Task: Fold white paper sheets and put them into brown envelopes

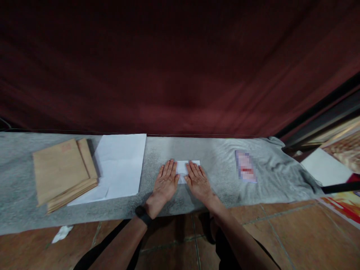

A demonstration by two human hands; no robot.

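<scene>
A small white piece of paper point(182, 167), seemingly folded, lies on the grey cloth in front of me. My left hand point(166, 179) rests flat on its left part, fingers stretched out and pointing away from me. On its right part my right hand point(198, 180) is pressed flat in the same way. Both palms hide the paper's sides; only its middle and far edge show between the thumbs. To the left of my hands lie large white sheets point(122, 163), partly under a stack of brown paper envelopes point(60, 167).
The grey cloth point(219, 191) covers a long, narrow surface and is wrinkled at the right. A pinkish, blurred-out packet point(246, 167) lies there. A dark red curtain point(180, 75) hangs behind. Crumpled white paper point(62, 233) is on the tiled floor point(298, 228). Printed boards stand at the right.
</scene>
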